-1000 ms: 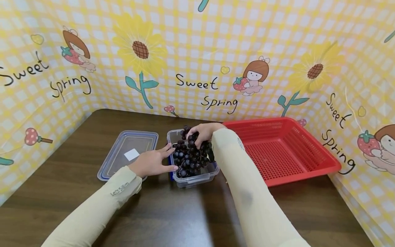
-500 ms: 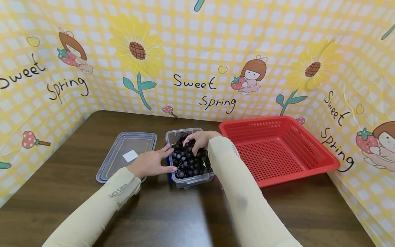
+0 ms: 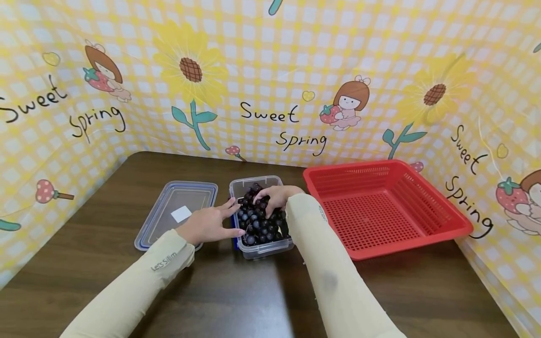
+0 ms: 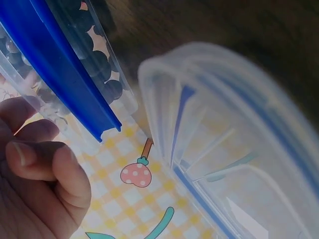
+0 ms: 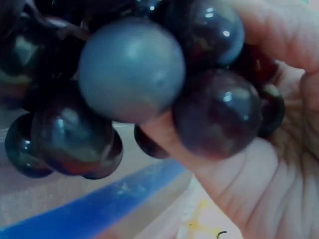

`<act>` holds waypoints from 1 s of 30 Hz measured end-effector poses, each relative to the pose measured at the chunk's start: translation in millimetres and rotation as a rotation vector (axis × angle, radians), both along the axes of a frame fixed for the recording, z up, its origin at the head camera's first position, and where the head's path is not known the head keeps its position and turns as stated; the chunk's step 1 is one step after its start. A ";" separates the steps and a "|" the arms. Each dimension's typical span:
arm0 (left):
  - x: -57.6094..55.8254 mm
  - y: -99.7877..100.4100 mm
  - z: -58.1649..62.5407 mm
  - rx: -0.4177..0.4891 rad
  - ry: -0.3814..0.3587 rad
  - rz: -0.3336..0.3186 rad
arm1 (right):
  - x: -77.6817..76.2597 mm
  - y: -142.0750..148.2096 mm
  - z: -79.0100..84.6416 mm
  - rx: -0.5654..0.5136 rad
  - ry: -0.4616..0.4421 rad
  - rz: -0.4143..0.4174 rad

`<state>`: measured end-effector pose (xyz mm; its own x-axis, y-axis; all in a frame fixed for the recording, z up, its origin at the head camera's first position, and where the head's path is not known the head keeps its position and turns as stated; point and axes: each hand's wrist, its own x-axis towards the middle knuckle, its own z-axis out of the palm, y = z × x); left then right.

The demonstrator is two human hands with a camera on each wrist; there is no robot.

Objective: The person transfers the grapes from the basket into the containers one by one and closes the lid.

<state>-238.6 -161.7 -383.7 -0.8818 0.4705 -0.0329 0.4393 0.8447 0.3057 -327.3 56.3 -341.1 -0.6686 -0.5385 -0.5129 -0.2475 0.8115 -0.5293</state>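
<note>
In the head view, a clear plastic food container (image 3: 266, 249) with blue side clips holds a bunch of dark grapes (image 3: 258, 227). The right hand (image 3: 279, 196) reaches over it from the right, thumb and fingers curled round the upper part of the bunch. Close up in the right wrist view, grapes (image 5: 217, 114) lie against the palm and thumb. The left hand (image 3: 207, 224) steadies the container's left side, fingers spread and fingertips at the rim. By the left wrist view, its other fingers (image 4: 70, 174) bend beside the blue clip (image 4: 60, 69).
The container's clear lid (image 3: 165, 225), blue-edged with a white label, lies flat left of it. A red perforated basket (image 3: 380, 253) stands to the right. Behind the brown table (image 3: 236, 300) hangs a yellow checked cloth (image 3: 262, 56).
The right hand has lowered with the grapes, and the bunch now sits deeper in the container. The left hand stays at the container's left side.
</note>
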 end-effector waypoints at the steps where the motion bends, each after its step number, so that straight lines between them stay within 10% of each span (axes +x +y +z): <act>1: 0.1 -0.2 -0.3 0.002 0.000 0.000 | 0.7 0.9 -1.1 -0.004 -0.007 -0.013; 18: -0.4 0.1 -2.7 0.003 -0.029 0.008 | 10.9 -0.3 -9.8 0.123 0.099 -0.090; 25: 2.2 -0.3 -1.5 0.009 -0.054 0.019 | 18.4 -2.4 0.7 0.165 0.280 -0.059; 30: 1.5 0.7 0.1 0.006 -0.060 0.013 | 18.4 6.9 13.0 0.086 0.252 -0.068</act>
<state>-237.1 -161.0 -383.6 -0.8843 0.4595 -0.0829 0.4093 0.8483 0.3361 -309.0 63.2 -328.0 -0.8142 -0.4496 -0.3673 -0.3062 0.8701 -0.3863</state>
